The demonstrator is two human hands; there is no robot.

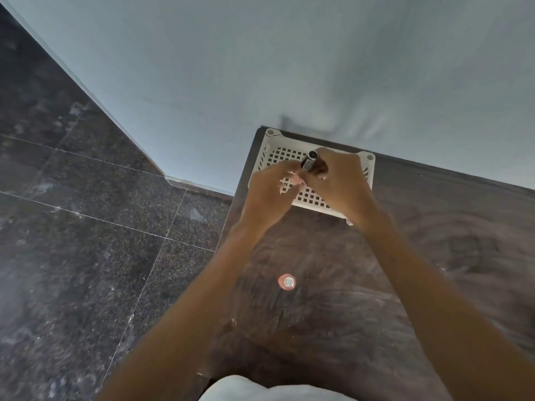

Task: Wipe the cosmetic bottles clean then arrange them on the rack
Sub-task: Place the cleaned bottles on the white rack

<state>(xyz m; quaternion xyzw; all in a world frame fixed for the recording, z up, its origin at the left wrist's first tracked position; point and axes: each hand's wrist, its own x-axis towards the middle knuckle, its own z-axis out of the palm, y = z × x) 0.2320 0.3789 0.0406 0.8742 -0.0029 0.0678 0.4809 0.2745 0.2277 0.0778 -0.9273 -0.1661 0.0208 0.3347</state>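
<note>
A white perforated rack (269,157) lies on the dark wooden table (434,256) against the wall. Over the rack, my right hand (341,183) grips a dark cosmetic bottle (311,162) with a dark round cap, tilted toward the camera. My left hand (269,195) meets it from the left, with its fingertips at the bottle's lower end; whether it holds anything is hidden. A small pink bottle (286,282) with a silver cap stands upright alone in the middle of the table, nearer to me.
The table's left edge (228,241) drops off to a dark speckled tile floor (86,227). A pale blue wall (289,68) rises right behind the rack. Pale cloth (260,390) shows at the bottom edge.
</note>
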